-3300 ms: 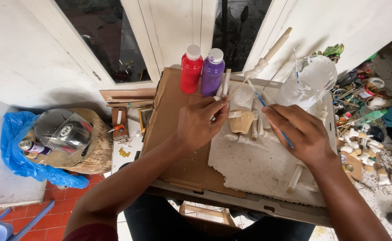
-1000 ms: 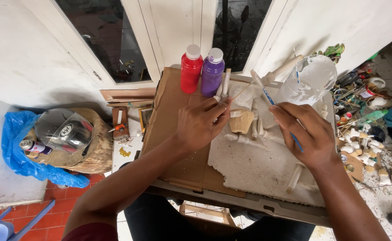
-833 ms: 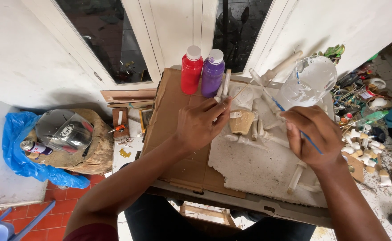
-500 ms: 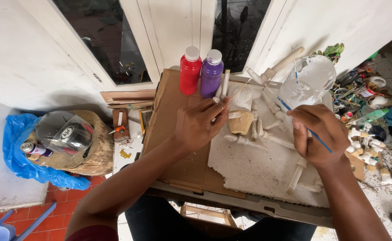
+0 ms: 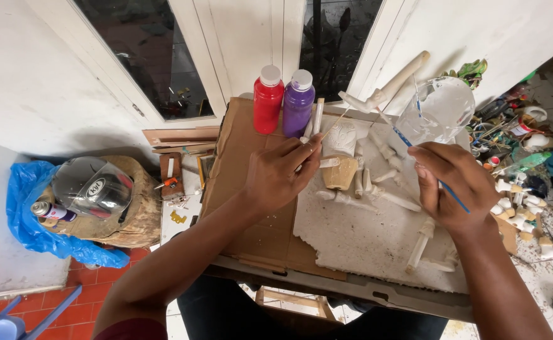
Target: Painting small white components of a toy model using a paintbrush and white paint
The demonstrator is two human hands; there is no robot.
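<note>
Raised toward the clear jar (image 5: 437,113), right hand (image 5: 456,186) grips a blue paintbrush (image 5: 422,160); left hand (image 5: 279,176) pinches a white stick (image 5: 316,119).

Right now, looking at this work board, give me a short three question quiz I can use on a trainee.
1. True or false: the right hand holds a thin blue-handled brush.
2. Which bottle stands nearer the clear plastic jar: A, the red bottle, or B, the purple bottle?
3. Fill in: the left hand pinches a thin ____ that carries a small pale piece.

Key
1. True; its tip points up toward the jar.
2. B; the purple bottle stands to the right of the red one.
3. Stick; the piece sits over the white foam sheet on the cardboard.
</note>
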